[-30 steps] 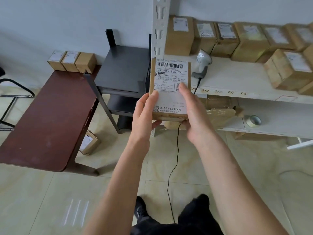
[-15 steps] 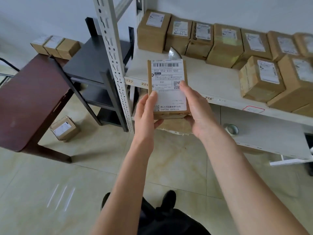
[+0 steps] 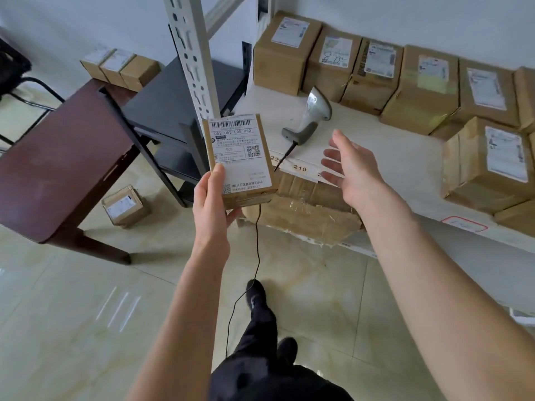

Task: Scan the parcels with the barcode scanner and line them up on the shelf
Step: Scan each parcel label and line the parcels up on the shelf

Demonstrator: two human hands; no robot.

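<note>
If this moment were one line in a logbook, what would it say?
left hand: holds parcel, label up | right hand: open, near scanner | scanner: lying on shelf

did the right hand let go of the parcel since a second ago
Yes. The right hand has come off the parcel, which the left hand holds alone, and now lies open nearer the barcode scanner on the shelf.

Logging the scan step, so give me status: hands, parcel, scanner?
Left hand grips parcel, label up. Right hand open, empty, short of barcode scanner. Scanner lies on shelf, untouched. Nothing between hand and scanner.
</note>
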